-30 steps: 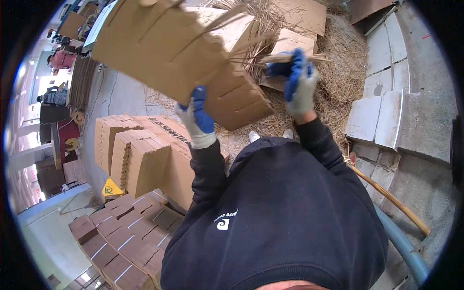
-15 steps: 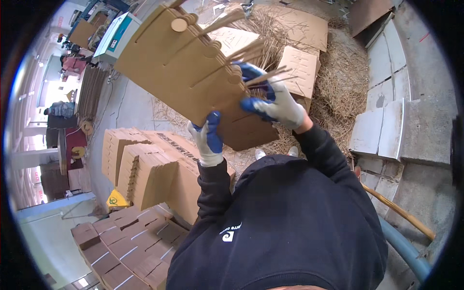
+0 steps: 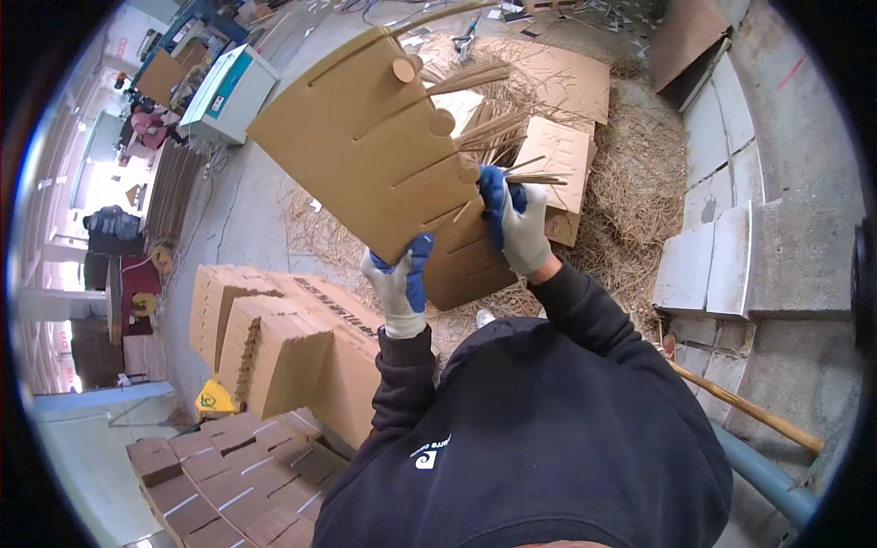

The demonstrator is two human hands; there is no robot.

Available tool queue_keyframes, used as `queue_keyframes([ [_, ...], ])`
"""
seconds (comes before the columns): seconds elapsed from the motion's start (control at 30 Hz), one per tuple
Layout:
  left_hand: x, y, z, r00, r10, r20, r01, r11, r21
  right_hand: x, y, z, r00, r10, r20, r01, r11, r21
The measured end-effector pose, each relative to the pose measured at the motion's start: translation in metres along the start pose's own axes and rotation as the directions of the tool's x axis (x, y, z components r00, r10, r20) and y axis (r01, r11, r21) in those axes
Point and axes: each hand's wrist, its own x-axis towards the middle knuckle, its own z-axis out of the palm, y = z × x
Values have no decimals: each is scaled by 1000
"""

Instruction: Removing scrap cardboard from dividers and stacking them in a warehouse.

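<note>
Cardboard blank stack [image 3: 384, 155], die-cut with slots and round tabs, is held up in front of the person's chest, tilted, over a straw-like litter of cardboard trimmings [image 3: 630, 192] on the concrete floor [image 3: 247, 183]. Left hand [image 3: 399, 283], in a white glove with blue palm, is closed on the stack's lower edge, thumb on the near face. Right hand [image 3: 514, 224], same glove, is closed at the stack's right edge, fingers wrapped round a loose sliver of waste strip [image 3: 534, 179] that sticks out sideways; more thin strips [image 3: 475, 78] fan from the slots higher up.

Handling, as a judgement: stack looks stiff and fairly light, flat sheets that could slide on each other unless pinched through the full thickness. Best hold is low edge plus one side edge, as now. Tabs and slot fingers look bendable, so avoid gripping there. Strips are thin, likely to tear off with a light pull.

Around: finished stacks of blanks [image 3: 274, 338] at lower left, flat boxes [image 3: 210, 475] below them, loose sheets [image 3: 566, 155] on the litter, grey slabs [image 3: 722, 256] and a wooden handle [image 3: 740, 406] at right.
</note>
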Motion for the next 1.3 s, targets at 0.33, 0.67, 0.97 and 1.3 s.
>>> queue_keyframes([
  [0.33,16,19,-9,973,-148,-179,134,987,-84,25,19,-83,896,260,359,-209,962,-176],
  [0.67,4,-10,-14,992,-125,-2,125,991,-52,38,-47,-9,928,7,372,54,987,-153],
  [0.97,-3,-30,-39,978,-205,-27,202,976,-77,26,-35,-14,929,137,344,-161,986,42],
  [1.3,3,5,-10,991,-132,28,130,989,65,15,-49,-13,927,-232,295,344,840,-419],
])
